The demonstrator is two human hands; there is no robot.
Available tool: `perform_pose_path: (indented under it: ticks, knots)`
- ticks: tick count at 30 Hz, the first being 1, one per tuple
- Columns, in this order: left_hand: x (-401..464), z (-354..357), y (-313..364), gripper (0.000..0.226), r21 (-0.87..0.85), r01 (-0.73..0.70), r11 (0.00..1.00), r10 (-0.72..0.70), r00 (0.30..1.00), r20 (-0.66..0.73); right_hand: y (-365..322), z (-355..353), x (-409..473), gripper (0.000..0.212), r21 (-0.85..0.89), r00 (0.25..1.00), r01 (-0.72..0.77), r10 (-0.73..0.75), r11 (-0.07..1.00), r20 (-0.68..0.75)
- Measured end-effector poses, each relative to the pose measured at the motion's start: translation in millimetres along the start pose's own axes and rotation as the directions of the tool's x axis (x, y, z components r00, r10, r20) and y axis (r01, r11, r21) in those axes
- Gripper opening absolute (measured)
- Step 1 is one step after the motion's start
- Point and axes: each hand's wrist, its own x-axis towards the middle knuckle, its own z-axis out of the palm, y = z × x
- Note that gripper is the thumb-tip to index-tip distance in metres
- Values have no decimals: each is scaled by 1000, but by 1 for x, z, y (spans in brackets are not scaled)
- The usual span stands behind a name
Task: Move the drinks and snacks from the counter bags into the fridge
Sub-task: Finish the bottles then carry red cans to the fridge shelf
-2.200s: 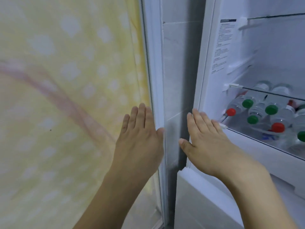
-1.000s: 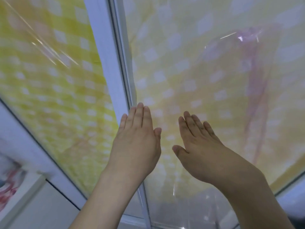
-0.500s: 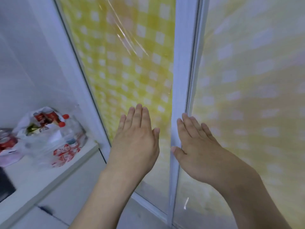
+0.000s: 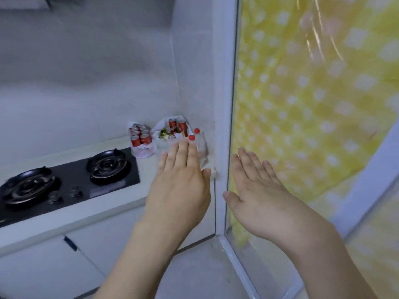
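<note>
Both hands, left (image 4: 180,190) and right (image 4: 257,190), flat-fingered and empty; bags (image 4: 172,132) lie just beyond the left.

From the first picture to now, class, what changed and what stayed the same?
The view swung left, from the open fridge past the yellow door to the counter, bringing the bags and stove into sight. The left hand and right hand stayed open, holding nothing.

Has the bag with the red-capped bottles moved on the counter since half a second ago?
Cannot tell. The bag sits in the corner by the white frame in both pictures; its shift in the picture fits the camera turning.
</note>
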Motion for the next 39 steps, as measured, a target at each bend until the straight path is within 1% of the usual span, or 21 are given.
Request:
perform_pose_path:
  ticks: [7, 13, 21, 25, 31, 39]
  knots:
    - [-35, -11, -46, 65, 70, 184, 980, -184, 983, -4, -47, 18, 17, 73, 24, 981, 193, -194, 981, 30]
    - [-50, -13, -61, 66, 48, 295, 954, -296, 955, 11, -64, 27, 21, 74, 18, 964, 259, -260, 966, 51]
    - [-54, -8, -66, 66, 49, 355, 934, -356, 934, 17, -69, 31, 36, 74, -20, 949, 307, -304, 952, 79]
    - [-49, -8, -78, 66, 50, 373, 927, -374, 927, 15, -77, 31, 48, 74, 1, 940, 326, -325, 945, 107]
    - [-35, -9, -108, 66, 43, 378, 925, -378, 926, -3, -94, 32, 78, 72, -1, 946, 300, -297, 954, 130]
    - [-21, -4, -153, 66, 69, 361, 930, -363, 932, 12, -134, 46, 110, 73, 17, 950, 295, -295, 955, 105]
